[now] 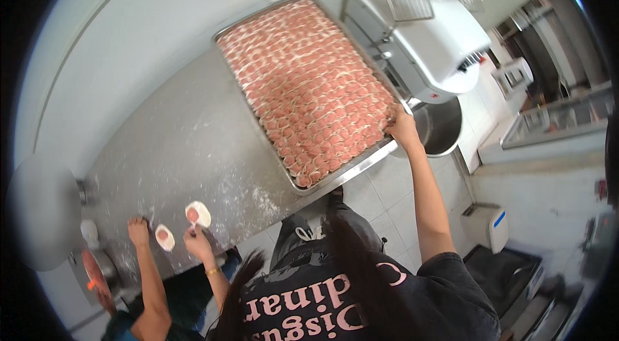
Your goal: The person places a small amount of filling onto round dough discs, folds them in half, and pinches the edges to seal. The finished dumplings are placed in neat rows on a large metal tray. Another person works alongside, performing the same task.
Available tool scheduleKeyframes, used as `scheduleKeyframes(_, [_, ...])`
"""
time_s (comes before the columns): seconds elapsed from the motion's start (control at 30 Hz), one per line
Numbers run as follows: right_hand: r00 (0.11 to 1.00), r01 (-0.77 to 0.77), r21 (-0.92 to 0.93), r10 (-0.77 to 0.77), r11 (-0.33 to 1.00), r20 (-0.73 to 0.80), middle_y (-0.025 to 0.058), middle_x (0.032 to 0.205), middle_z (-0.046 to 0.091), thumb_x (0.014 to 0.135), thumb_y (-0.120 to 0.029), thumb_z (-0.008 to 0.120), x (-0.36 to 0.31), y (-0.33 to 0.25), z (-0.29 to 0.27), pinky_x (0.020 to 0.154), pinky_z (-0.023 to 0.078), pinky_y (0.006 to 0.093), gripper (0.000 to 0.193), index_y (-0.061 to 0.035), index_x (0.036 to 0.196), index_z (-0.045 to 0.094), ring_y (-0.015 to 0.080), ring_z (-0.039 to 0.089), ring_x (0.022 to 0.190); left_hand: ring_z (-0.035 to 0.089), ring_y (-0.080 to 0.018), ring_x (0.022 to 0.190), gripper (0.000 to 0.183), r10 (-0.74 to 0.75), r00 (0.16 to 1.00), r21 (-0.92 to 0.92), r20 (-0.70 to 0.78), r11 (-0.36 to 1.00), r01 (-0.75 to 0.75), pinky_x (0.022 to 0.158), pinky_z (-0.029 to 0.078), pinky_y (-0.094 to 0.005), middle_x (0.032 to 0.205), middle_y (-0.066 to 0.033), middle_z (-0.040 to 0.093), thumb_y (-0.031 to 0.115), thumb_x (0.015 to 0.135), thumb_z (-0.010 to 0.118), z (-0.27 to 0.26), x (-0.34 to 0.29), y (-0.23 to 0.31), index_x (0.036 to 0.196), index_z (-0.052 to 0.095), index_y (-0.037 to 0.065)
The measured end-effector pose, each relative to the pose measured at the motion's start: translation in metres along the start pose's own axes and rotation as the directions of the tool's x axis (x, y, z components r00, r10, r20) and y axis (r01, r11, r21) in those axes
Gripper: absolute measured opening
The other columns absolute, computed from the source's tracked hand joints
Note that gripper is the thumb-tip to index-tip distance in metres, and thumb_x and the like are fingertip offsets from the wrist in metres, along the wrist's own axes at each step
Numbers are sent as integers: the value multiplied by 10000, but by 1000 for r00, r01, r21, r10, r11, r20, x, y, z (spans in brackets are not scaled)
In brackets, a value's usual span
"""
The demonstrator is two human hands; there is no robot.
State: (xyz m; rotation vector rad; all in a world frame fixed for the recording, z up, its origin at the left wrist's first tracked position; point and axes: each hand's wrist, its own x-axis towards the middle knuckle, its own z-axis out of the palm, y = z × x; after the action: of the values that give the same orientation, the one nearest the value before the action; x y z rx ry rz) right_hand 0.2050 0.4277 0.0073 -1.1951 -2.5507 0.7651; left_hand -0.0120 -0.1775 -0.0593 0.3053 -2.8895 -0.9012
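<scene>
My right hand (pixel 403 128) reaches over the near right corner of a large metal tray (pixel 361 167). Its fingers bend down onto the end of the rows, and what they pinch is hidden. Tight rows of small dumplings (pixel 322 109), pink filling in pale dough, cover the tray. Far to the left, my left hand (pixel 200 245), with a gold-coloured bracelet, pinches the edge of a dough wrapper (pixel 200 213) bearing pink filling. Beside it lies a second filled wrapper (pixel 165 237). Past that, a co-worker's closed hand (pixel 137 230) rests on the table.
The steel table (pixel 167 141) is dusted with flour. At its left end another hand holds an orange-handled tool (pixel 91 285) by a bowl (pixel 106 265) of pink filling. A white mixer (pixel 425 38) with a steel bowl (pixel 445 125) stands beyond the tray. Right of me is a white bin (pixel 487 228).
</scene>
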Motion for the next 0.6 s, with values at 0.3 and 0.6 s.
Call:
scheduleKeyframes(0.3, [994,-84,-67,79,994,-73,183,738,642,633,-56,698,4,4,-10,680,507,411,286,-2,852,523,368,652,747,574,-264,1011,274,-212,948,-771,236,554,315,846,491,-382,1119,-128,549,191,910,514,3,13,0,1117,483,15])
scheduleKeyframes(0.6, [998,-70,-119,69,990,-7,250,855,653,595,-30,726,6,-8,1,762,518,454,466,38,1015,539,418,637,854,547,-252,1125,358,-156,918,-882,363,259,393,923,483,-385,1209,-146,536,230,953,428,18,17,3,1191,461,-36])
